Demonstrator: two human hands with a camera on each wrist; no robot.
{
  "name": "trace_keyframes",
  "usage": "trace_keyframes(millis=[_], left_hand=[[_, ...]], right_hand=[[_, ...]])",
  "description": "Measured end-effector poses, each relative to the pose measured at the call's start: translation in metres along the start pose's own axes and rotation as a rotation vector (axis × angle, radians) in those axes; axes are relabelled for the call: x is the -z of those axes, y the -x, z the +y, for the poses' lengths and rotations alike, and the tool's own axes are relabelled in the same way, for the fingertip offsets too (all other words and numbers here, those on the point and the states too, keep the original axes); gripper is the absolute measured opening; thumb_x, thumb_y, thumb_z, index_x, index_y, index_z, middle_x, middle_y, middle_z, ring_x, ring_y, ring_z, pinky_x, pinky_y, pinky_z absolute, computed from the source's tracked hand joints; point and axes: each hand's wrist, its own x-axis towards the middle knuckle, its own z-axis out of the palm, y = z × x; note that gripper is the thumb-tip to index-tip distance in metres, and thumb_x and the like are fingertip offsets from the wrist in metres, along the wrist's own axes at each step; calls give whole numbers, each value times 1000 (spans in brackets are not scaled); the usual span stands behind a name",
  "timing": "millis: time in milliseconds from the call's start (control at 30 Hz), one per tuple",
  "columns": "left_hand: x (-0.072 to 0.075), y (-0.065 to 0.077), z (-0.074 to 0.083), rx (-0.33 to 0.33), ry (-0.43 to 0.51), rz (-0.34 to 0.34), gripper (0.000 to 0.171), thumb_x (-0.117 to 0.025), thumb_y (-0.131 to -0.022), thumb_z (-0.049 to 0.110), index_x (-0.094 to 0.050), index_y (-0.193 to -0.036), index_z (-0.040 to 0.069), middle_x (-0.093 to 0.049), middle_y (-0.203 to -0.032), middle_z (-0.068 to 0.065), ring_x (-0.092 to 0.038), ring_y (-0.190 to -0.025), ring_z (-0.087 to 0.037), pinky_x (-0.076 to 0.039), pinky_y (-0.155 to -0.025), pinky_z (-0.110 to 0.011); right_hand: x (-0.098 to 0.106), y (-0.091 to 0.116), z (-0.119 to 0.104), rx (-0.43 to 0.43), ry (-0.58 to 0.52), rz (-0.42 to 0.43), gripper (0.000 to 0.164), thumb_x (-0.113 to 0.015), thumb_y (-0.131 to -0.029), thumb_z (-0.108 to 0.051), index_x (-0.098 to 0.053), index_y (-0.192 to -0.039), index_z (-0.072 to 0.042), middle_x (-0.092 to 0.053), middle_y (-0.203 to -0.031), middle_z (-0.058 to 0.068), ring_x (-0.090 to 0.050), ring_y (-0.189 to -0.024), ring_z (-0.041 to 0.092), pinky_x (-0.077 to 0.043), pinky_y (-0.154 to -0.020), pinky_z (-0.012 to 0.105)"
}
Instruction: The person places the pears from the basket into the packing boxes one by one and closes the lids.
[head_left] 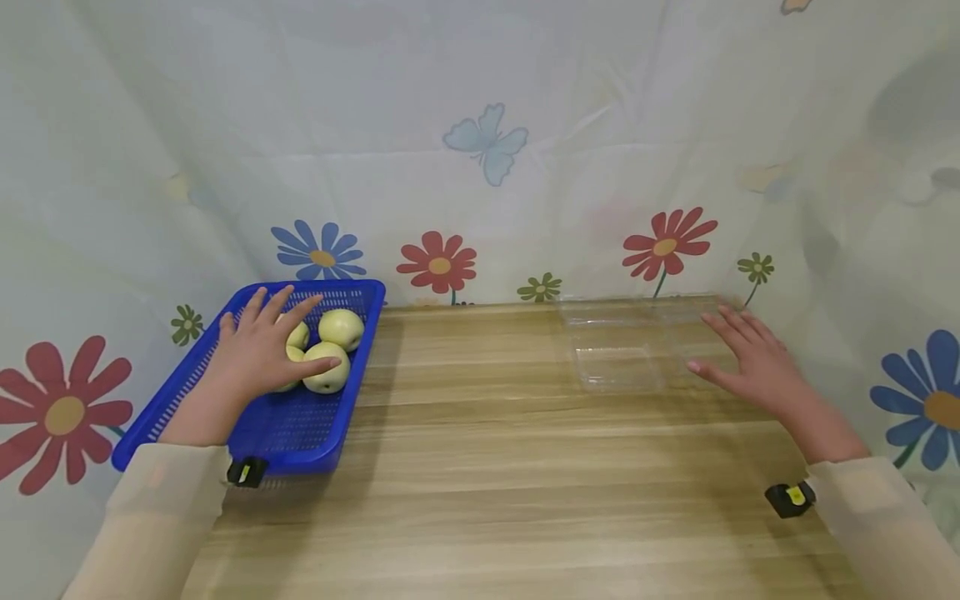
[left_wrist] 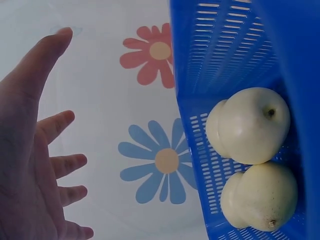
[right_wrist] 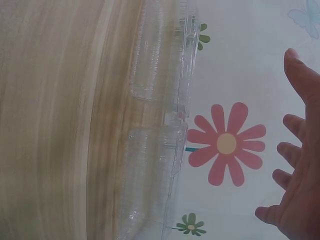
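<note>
Over the blue plastic basket [head_left: 345,433] at the left, my left hand [head_left: 258,350] is spread with straight fingers and holds nothing. Several pale yellow-green round fruits [head_left: 341,329], like apples or pears, lie in the basket, some partly hidden by that hand. In the left wrist view two stacked-looking pairs of fruit [left_wrist: 255,125] show beside the basket wall. At the right, my right hand [head_left: 757,367] hovers with fingers extended by clear plastic boxes [head_left: 618,367]. Two of these boxes [right_wrist: 152,175] appear side by side in the right wrist view, apart from the hand.
A wood-grain table [head_left: 487,483] stretches between the basket and the boxes. Behind and at both sides hangs a white cloth [head_left: 375,100] printed with flowers and a butterfly. A small black device [head_left: 790,500] is worn at each wrist.
</note>
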Motion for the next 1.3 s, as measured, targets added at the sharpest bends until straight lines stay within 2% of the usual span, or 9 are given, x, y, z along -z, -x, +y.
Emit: trace_keyframes(millis=[267,467,600,767,900,1000,1100,1233,1300], left_hand=[[11,9,10,-14,-8,-24,106,-62,-83,79,-27,-163,19,-19,-167,-30,-11,-153,-58,-11,-114,-85],[13,18,16,-38,-24,-8,103,-62,-84,77,-30,-161,17,-26,-164,-31,-21,-150,-56,-19,-113,-83],[11,25,19,-48,-17,19,100,-63,-86,74,-32,-161,15,-32,-161,-31,-30,-146,-56,-26,-111,-82],[8,36,23,-78,-2,105,91,-68,-87,66,-41,-156,14,-46,-154,-28,-43,-139,-54,-38,-106,-77],[6,43,25,-86,8,162,84,-72,-87,60,-48,-152,12,-53,-148,-27,-51,-132,-53,-46,-101,-72],[5,47,27,-78,29,164,80,-71,-90,57,-48,-152,11,-55,-146,-27,-53,-131,-52,-48,-101,-70],[4,51,29,-66,57,139,77,-65,-95,57,-46,-154,10,-56,-146,-27,-53,-131,-51,-49,-100,-69],[3,54,31,-49,82,105,74,-60,-99,55,-45,-153,8,-55,-146,-27,-52,-132,-51,-49,-101,-68],[3,55,32,-48,83,101,71,-60,-100,53,-47,-152,6,-55,-146,-27,-52,-132,-51,-49,-101,-68]], right_hand=[[-4,7,-1,20,-37,71,77,-67,-97,-45,-42,-149,5,-40,-152,36,-33,-139,61,-28,-110,78],[-5,13,-4,-16,-68,68,74,-69,-96,-40,-46,-146,9,-44,-148,39,-39,-135,60,-33,-106,78],[-6,16,-5,-64,-114,40,73,-66,-99,-43,-45,-145,9,-44,-147,40,-38,-135,60,-33,-106,78],[-7,22,-4,-104,-173,30,65,-61,-102,-42,-51,-140,10,-46,-144,40,-40,-133,59,-34,-106,77],[-11,25,-5,-132,-199,39,60,-58,-104,-40,-55,-136,11,-50,-141,40,-45,-131,59,-39,-103,75],[-15,26,-6,-157,-239,44,58,-55,-106,-38,-56,-135,12,-54,-137,39,-50,-126,57,-46,-98,72],[-19,28,-8,-176,-300,58,52,-55,-106,-33,-58,-133,12,-60,-131,37,-57,-119,55,-55,-91,64],[-25,29,-10,-226,-352,58,48,-55,-107,-31,-60,-130,11,-64,-125,36,-62,-112,49,-59,-79,42],[-27,29,-10,-255,-375,41,49,-54,-107,-32,-60,-129,11,-65,-123,35,-67,-103,37,-56,-75,31]])
